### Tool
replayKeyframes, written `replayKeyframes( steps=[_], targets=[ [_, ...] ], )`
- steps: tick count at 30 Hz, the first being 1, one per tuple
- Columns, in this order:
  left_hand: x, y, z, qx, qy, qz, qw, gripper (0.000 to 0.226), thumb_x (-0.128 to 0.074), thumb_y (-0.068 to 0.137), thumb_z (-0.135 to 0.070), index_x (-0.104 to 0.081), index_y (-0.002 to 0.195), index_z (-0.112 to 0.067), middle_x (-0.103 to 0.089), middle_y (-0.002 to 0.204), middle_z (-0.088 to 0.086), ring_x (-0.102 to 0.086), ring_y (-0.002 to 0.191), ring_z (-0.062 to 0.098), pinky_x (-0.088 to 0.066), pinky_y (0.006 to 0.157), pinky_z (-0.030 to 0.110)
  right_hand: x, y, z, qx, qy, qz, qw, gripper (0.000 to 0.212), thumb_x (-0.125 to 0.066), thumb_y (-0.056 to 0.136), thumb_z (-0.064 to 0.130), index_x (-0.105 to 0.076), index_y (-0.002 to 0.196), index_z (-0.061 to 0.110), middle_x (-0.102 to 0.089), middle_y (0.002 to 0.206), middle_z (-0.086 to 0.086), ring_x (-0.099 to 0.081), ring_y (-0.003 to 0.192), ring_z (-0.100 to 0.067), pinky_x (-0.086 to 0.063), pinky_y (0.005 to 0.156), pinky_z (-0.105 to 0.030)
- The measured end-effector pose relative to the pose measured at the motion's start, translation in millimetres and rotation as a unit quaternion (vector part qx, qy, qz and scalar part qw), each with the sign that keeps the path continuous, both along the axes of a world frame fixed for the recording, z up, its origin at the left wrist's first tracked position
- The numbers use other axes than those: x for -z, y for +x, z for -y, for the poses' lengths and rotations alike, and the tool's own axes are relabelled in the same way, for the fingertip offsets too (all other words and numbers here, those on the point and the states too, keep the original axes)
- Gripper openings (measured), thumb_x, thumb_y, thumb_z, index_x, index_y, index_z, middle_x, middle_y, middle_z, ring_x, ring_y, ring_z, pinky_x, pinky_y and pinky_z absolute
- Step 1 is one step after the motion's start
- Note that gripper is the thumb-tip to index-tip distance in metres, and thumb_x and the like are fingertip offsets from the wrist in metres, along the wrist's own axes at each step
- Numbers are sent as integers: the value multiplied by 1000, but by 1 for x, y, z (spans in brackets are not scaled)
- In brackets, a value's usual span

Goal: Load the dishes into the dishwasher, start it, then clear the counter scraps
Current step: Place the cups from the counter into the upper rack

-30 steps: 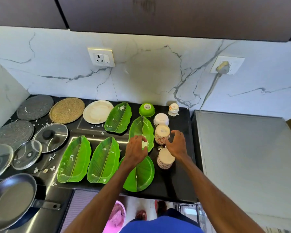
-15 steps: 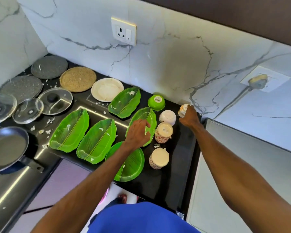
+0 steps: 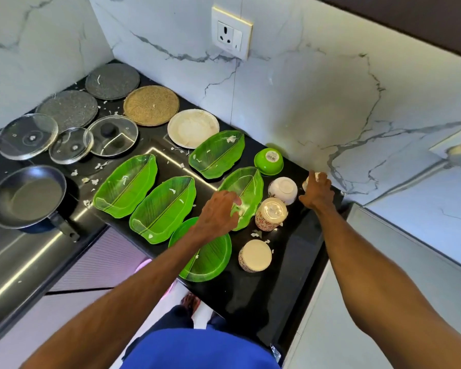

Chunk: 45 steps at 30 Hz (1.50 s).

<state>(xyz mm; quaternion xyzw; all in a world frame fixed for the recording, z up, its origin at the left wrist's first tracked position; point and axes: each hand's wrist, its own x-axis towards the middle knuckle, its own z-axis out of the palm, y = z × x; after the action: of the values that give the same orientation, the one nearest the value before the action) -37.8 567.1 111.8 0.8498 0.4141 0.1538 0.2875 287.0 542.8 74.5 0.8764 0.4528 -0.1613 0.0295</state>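
Several green leaf-shaped plates (image 3: 127, 188) lie on the black counter (image 3: 298, 251). My left hand (image 3: 220, 209) hovers over the near edge of one leaf plate (image 3: 246, 189), fingers curled, touching white scraps there. My right hand (image 3: 317, 194) reaches to the counter's back right corner and grips a small white cup (image 3: 311, 179), mostly hidden by the fingers. Upside-down floral cups (image 3: 271, 213) (image 3: 255, 255), a white bowl (image 3: 282, 189) and a green bowl (image 3: 268, 161) stand between my hands.
A white round plate (image 3: 193, 128), woven mat (image 3: 151, 105), two dark round mats (image 3: 112, 80), three glass lids (image 3: 113, 134) and a frying pan (image 3: 27, 198) fill the left. White scraps (image 3: 91, 181) dot the counter. The dishwasher top (image 3: 410, 275) is at right.
The camera has tilted down and closer. My right hand moved from the floral cups to the back corner and closed round the small white cup. My left hand stays over the leaf plate.
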Motion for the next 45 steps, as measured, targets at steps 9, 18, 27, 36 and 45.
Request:
replayKeyframes(
  steps=[9,18,27,36,45],
  targets=[
    [-3,38,-3,32,-17,-17,999,31,-66,80,-12,-62,111,-12,-60,112,9,-51,112,26,-42,94,35,-4,22,13,66,47,28,996,70,-85,79,33,-49,135,11,-43,140,-21,-45,128,-39,-48,99,-49],
    [1,85,3,83,-9,-53,995,44,-69,83,-29,-55,119,-8,-58,116,12,-51,109,29,-45,90,38,0,-27,59,101,141,-78,982,61,-86,74,11,-48,123,10,-60,121,-16,-61,109,-36,-54,87,-46],
    [12,113,14,92,33,-121,988,78,-79,65,-43,-46,126,-8,-50,121,15,-48,108,34,-50,82,46,23,-87,134,129,154,-141,969,61,-86,76,18,-54,128,18,-57,128,-8,-59,109,-27,-57,83,-39],
    [28,126,15,93,21,-169,981,79,-74,71,-59,-46,126,-9,-52,125,14,-51,111,34,-49,88,46,28,-114,161,149,171,-155,961,62,-87,73,18,-56,128,19,-58,123,-6,-63,102,-26,-59,81,-41],
    [34,186,-36,95,47,-203,973,74,-64,83,-46,-44,134,5,-49,128,20,-47,117,35,-39,99,42,25,-114,162,147,161,-152,964,59,-85,76,19,-57,127,21,-58,121,-4,-62,103,-23,-56,82,-34]
  ],
)
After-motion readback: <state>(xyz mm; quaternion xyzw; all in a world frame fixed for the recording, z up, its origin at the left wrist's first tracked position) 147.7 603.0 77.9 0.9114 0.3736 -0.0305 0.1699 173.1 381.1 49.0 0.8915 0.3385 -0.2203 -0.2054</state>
